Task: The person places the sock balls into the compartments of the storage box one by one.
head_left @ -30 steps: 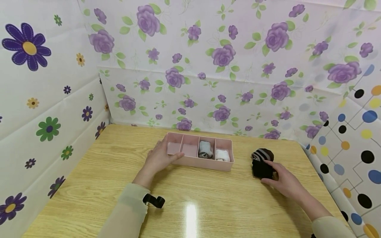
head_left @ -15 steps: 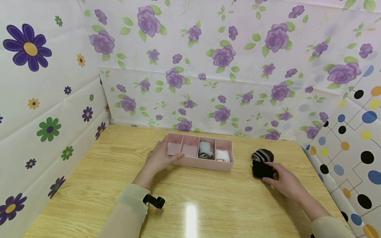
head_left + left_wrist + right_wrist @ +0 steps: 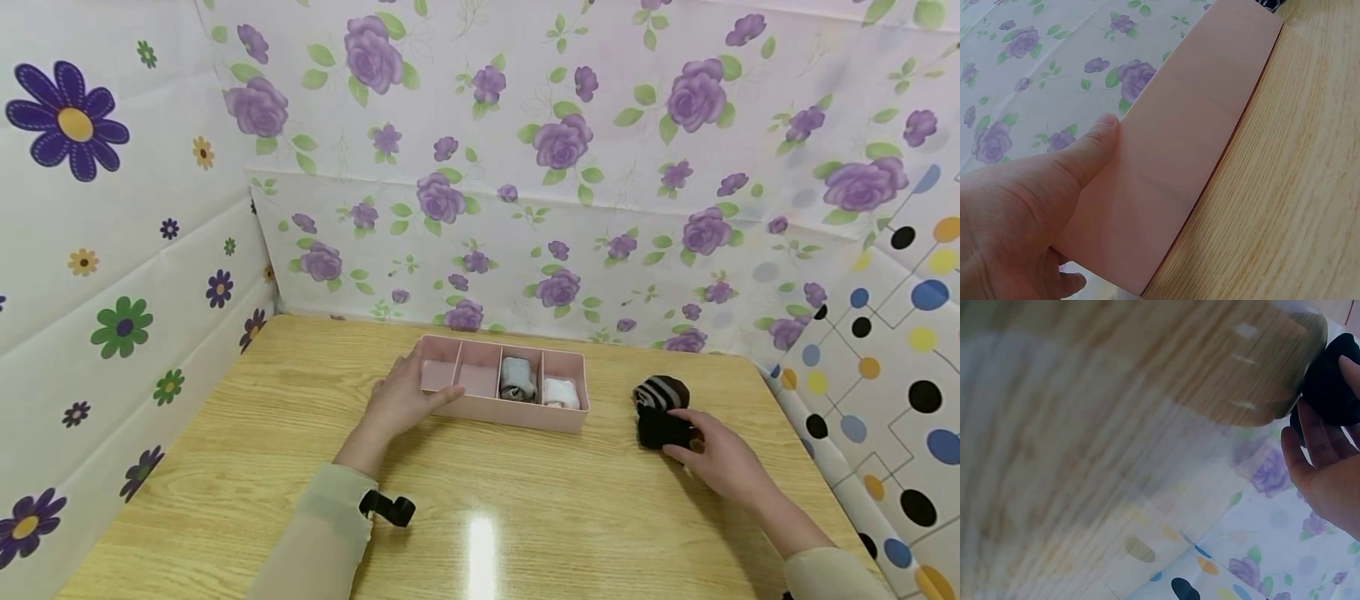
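I see my right hand [image 3: 720,458] gripping the sock roll [image 3: 660,412], right of the tray [image 3: 504,410] on the bench [image 3: 525,517]. The roll is dark, grey-striped at its far end, long axis running away from me. My left hand [image 3: 397,398] grips the pink tray's left end.

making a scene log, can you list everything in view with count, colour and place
organiser tray: 1, pink, four compartments, centre back of the table
grey sock roll: 1, grey, third compartment from the left
white sock roll: 1, white, rightmost compartment
dark sock roll: 1, black with grey stripes, on the table right of the tray
table: 1, light wood
wall covering: floral and dotted prints, around the table
left hand: holds the tray's left end
right hand: grips the dark sock roll
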Motion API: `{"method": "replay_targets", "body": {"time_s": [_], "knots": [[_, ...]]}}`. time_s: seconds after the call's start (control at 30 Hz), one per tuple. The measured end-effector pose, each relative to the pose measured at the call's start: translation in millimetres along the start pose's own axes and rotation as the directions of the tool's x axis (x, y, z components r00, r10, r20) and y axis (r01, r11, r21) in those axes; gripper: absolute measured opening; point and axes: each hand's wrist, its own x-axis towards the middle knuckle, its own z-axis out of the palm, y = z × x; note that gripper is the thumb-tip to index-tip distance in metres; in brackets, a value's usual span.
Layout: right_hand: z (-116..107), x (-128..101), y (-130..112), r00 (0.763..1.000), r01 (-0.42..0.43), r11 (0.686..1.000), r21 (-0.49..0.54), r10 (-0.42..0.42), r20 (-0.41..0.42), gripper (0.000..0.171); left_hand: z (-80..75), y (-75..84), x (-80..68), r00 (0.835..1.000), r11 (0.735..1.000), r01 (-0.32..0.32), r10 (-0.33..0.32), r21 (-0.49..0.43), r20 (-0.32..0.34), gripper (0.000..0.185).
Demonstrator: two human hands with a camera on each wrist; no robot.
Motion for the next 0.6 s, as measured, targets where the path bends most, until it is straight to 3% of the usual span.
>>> {"method": "replay_targets", "body": {"time_s": [0.37,0.6], "knots": [[-4.7,-0.2,-8.3,1.000,-0.004,1.000,0.030,0.004,-0.002,0.072,0.7,-0.8,0.7,1.000,1.000,-0.008,0.008,-0.008,-0.008,0.121],[-8.1,-1.5,-21.7,0.998,0.048,0.998,0.042,-0.046,-0.047,0.071,2.0,-1.6,1.2,1.000,1.000,0.003,-0.003,-0.007,0.000,0.123]]}}
